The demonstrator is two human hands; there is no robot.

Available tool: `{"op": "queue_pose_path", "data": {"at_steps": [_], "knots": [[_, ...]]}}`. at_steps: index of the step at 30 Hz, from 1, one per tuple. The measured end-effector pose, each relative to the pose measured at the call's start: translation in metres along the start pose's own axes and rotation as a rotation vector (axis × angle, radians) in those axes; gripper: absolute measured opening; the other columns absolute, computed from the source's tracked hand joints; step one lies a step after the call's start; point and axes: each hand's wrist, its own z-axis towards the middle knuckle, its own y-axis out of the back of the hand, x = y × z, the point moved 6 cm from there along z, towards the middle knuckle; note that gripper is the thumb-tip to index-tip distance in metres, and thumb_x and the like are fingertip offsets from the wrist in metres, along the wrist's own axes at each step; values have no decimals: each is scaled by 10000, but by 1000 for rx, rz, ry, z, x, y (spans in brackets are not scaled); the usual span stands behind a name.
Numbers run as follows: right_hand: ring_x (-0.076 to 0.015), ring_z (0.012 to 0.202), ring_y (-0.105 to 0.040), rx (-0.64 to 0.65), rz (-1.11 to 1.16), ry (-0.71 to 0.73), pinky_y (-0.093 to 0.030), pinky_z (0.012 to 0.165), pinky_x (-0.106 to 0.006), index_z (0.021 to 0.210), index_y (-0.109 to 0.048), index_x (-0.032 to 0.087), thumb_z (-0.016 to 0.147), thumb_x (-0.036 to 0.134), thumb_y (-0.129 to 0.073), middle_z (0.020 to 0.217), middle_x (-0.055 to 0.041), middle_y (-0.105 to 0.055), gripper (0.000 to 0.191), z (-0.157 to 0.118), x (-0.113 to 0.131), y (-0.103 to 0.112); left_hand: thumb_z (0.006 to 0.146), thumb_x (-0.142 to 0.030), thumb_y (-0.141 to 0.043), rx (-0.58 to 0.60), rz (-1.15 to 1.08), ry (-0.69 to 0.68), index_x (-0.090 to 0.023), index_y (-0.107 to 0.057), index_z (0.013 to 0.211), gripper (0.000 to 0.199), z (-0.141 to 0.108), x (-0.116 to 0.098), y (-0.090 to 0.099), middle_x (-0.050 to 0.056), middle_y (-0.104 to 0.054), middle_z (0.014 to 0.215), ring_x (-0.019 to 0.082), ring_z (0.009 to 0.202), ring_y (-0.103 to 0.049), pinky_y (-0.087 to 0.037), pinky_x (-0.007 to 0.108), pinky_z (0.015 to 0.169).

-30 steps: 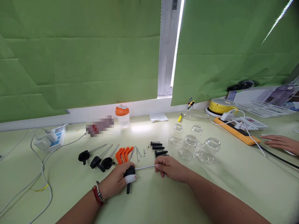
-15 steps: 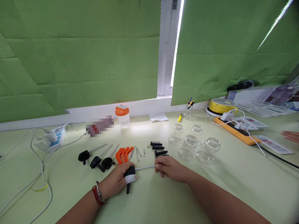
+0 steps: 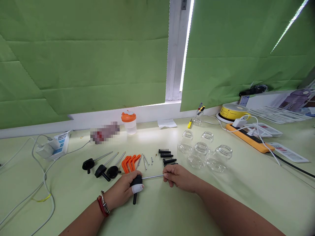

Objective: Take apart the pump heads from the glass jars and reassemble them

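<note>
My left hand (image 3: 124, 188), with white tape on the thumb, is closed around a black round part (image 3: 136, 180) that has a black stub pointing down. From that part a thin metal rod (image 3: 152, 177) runs to the right. The thumb and fingers of my right hand (image 3: 177, 177) pinch the rod's far end. Left of my left hand lie three similar black parts with rods (image 3: 100, 170). Orange curved pieces (image 3: 131, 163) and metal pins (image 3: 145, 161) lie just beyond my hands. Black pieces with springs (image 3: 167, 156) are beyond my right hand.
Clear glass jars (image 3: 197, 155) stand right of centre. Behind are an orange-lidded cup (image 3: 129, 123) and a yellow-handled tool (image 3: 189, 124). An orange power strip (image 3: 248, 137) lies at right, a white one (image 3: 60, 147) with cables at left.
Another person's hand at the right edge has gone out of view. My two hands and the rod have stayed in place.
</note>
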Motion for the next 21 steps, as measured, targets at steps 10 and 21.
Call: {"op": "queue_pose_path", "data": {"at_steps": [10, 21], "knots": [[-88, 514, -380, 2, 4, 0, -317, 494, -198, 797, -560, 174, 891, 323, -427, 596, 16, -530, 221, -1, 1, 0, 882, -435, -455, 3, -5, -1, -178, -529, 968, 281, 1, -2, 0, 27, -528, 791, 165, 700, -462, -387, 262, 630], [-88, 518, -393, -3, 9, -8, -322, 503, -197, 791, -560, 171, 882, 317, -442, 590, 18, -526, 209, -1, 2, -1, 882, -441, -448, 0, -4, -6, -184, -531, 981, 288, 0, -1, 0, 28, -535, 798, 165, 706, -470, -396, 267, 639]]}}
